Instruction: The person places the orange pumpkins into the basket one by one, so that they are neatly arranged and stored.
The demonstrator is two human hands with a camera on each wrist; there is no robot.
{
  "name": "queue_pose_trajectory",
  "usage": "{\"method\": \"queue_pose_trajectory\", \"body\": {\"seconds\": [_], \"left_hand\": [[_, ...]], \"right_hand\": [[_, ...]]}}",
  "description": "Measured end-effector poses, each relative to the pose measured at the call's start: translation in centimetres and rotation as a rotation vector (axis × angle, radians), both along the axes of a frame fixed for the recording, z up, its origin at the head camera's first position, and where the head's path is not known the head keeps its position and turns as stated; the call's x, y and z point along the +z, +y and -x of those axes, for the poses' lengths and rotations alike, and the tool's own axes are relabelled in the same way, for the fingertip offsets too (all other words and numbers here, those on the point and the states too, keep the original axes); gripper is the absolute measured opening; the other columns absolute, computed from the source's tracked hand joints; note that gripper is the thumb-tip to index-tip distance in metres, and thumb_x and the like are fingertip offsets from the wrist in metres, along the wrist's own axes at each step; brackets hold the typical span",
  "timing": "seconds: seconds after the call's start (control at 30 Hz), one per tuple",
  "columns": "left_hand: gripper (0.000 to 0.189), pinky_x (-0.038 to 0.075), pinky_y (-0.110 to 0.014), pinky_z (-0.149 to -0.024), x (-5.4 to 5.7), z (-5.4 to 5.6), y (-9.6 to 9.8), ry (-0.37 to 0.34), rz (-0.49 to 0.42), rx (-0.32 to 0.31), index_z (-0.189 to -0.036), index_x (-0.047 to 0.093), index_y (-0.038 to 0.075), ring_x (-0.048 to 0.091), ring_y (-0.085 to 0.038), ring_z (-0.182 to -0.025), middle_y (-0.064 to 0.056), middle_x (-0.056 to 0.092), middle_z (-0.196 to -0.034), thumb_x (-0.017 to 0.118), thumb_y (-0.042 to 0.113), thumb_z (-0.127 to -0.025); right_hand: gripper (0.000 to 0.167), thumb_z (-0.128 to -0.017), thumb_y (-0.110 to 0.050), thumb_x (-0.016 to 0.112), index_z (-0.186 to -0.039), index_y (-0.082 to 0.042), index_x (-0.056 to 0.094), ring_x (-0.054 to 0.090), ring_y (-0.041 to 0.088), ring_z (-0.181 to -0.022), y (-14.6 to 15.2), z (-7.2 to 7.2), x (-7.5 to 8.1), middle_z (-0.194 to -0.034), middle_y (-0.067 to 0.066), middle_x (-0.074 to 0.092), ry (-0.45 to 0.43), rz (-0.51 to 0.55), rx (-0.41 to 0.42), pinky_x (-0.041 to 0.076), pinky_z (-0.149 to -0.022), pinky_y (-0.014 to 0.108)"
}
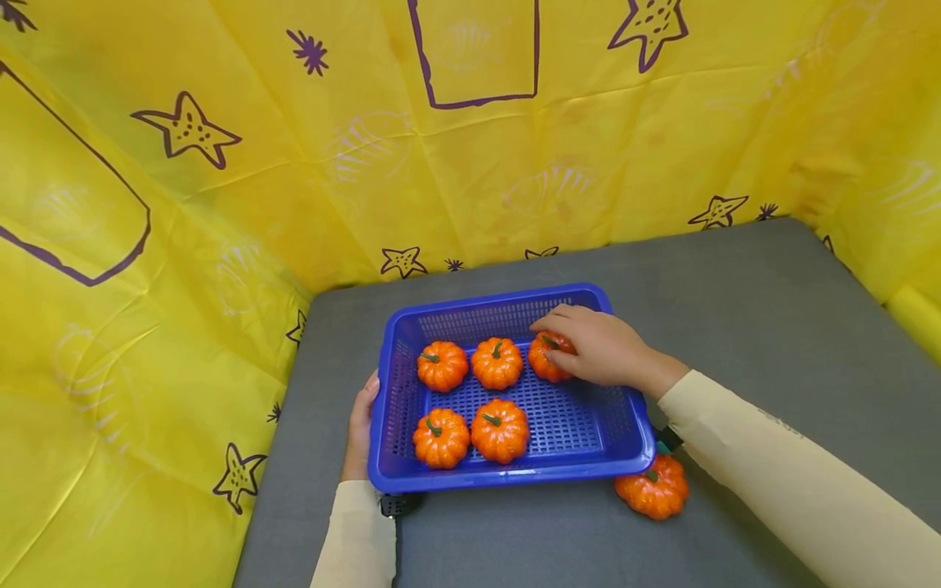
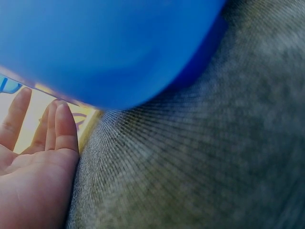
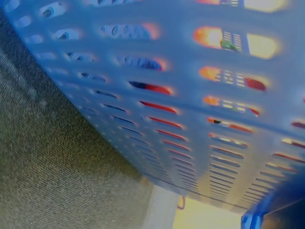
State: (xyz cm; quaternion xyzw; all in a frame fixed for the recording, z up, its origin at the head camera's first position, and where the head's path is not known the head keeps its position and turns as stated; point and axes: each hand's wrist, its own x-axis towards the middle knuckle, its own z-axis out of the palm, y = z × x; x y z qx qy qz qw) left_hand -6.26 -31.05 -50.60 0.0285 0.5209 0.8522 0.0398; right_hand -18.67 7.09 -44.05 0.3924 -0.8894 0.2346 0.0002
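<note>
A blue plastic basket point(image 1: 515, 472) with slotted walls sits on the grey surface, holding several small orange pumpkins with green stems. My right hand point(image 1: 606, 347) reaches over its right side and grips a pumpkin point(image 1: 540, 359) in the back right corner, thumb on the near side, fingers on the far side. At the left wall, my left hand point(image 1: 362, 420) touches the rim with nearly straight fingers point(image 2: 66, 126). Two pumpkins stand in the back row beside the gripped one, and two in the front row. In the right wrist view, the slotted basket wall point(image 3: 190, 114) hides the right hand.
Another pumpkin point(image 1: 654, 488) lies on the grey table point(image 1: 750, 327) outside the basket's front right corner, under the right forearm. Yellow cloth point(image 1: 470, 180) with starfish drawings hangs behind the table and along both sides.
</note>
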Motion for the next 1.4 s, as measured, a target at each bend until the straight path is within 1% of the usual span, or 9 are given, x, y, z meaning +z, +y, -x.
{"method": "queue_pose_trajectory", "body": {"seconds": [0.23,0.33,0.47,0.57,0.7,0.83,0.97,1.07,1.4], "left_hand": [[0.056,0.049,-0.047,-0.111,0.1,0.0,0.0,-0.008,0.038,0.008,-0.169,0.037,0.013,0.056,-0.033,-0.134,-0.019,0.051,-0.157,0.025,0.033,-0.118],[0.057,0.05,-0.047,-0.111,-0.1,0.0,0.0,-0.003,0.031,-0.004,-0.169,0.036,0.012,0.056,-0.034,-0.134,-0.018,0.053,-0.156,0.024,0.034,-0.118],[0.056,0.05,-0.047,-0.11,-0.2,0.1,0.0,-0.002,0.023,-0.007,-0.169,0.036,0.012,0.056,-0.034,-0.133,-0.016,0.055,-0.155,0.025,0.033,-0.118],[0.055,0.051,-0.046,-0.109,-0.3,0.2,0.0,-0.003,0.017,-0.002,-0.168,0.038,0.012,0.057,-0.034,-0.132,-0.018,0.055,-0.154,0.024,0.032,-0.118],[0.055,0.051,-0.046,-0.109,-0.2,0.2,-0.1,-0.005,0.014,-0.005,-0.168,0.039,0.013,0.057,-0.033,-0.131,-0.019,0.054,-0.155,0.023,0.031,-0.118],[0.056,0.05,-0.047,-0.11,-0.1,0.0,0.0,-0.013,0.024,0.003,-0.169,0.036,0.012,0.057,-0.033,-0.133,-0.02,0.052,-0.157,0.023,0.032,-0.118],[0.057,0.049,-0.049,-0.111,0.2,-0.2,0.2,-0.031,0.035,0.026,-0.169,0.034,0.011,0.056,-0.034,-0.135,-0.021,0.049,-0.159,0.024,0.034,-0.118],[0.056,0.049,-0.049,-0.111,0.2,-0.2,0.3,-0.036,0.034,0.032,-0.169,0.035,0.011,0.056,-0.034,-0.135,-0.021,0.05,-0.159,0.025,0.034,-0.118],[0.054,0.05,-0.045,-0.11,-0.1,0.0,0.2,0.007,-0.022,0.003,-0.164,0.041,0.008,0.058,-0.03,-0.131,-0.013,0.06,-0.15,0.021,0.029,-0.119]], "right_hand": [[0.043,-0.1,-0.02,0.078,-0.141,-0.008,0.07,0.059,0.034,-0.134,0.7,0.0,-0.3,-0.141,0.011,0.067,-0.066,0.173,-0.013,0.049,-0.107,0.06],[0.043,-0.1,-0.018,0.078,-0.141,-0.009,0.07,0.062,0.034,-0.127,1.1,0.0,-0.5,-0.141,0.01,0.067,-0.086,0.244,-0.011,0.052,-0.102,0.059],[0.039,-0.099,-0.01,0.079,-0.137,-0.009,0.072,0.066,0.033,-0.114,1.6,0.2,-0.8,-0.133,0.009,0.071,-0.138,0.411,0.021,0.056,-0.09,0.052],[0.038,-0.098,-0.004,0.078,-0.135,-0.007,0.073,0.067,0.033,-0.111,1.8,0.5,-0.8,-0.128,0.009,0.073,-0.176,0.539,0.053,0.056,-0.086,0.047],[0.038,-0.1,-0.001,0.072,-0.137,-0.002,0.07,0.066,0.036,-0.115,2.2,0.5,-0.7,-0.129,0.013,0.073,-0.264,0.663,0.065,0.054,-0.087,0.037],[0.036,-0.103,0.003,0.063,-0.138,0.01,0.064,0.064,0.038,-0.121,2.7,0.6,-0.5,-0.133,0.024,0.068,-0.395,0.792,0.08,0.054,-0.095,0.03],[0.034,-0.106,0.004,0.056,-0.137,0.016,0.061,0.065,0.037,-0.121,3.3,0.7,-0.3,-0.132,0.03,0.066,-0.474,0.922,0.099,0.057,-0.091,0.032],[0.033,-0.106,0.005,0.053,-0.135,0.018,0.06,0.066,0.036,-0.117,3.8,0.7,-0.3,-0.131,0.029,0.067,-0.486,0.997,0.115,0.057,-0.085,0.035],[0.036,-0.105,0.008,0.043,-0.135,0.024,0.054,0.065,0.037,-0.112,5.5,-0.3,-0.9,-0.129,0.03,0.067,-0.53,1.157,0.16,0.054,-0.085,0.038]]}}
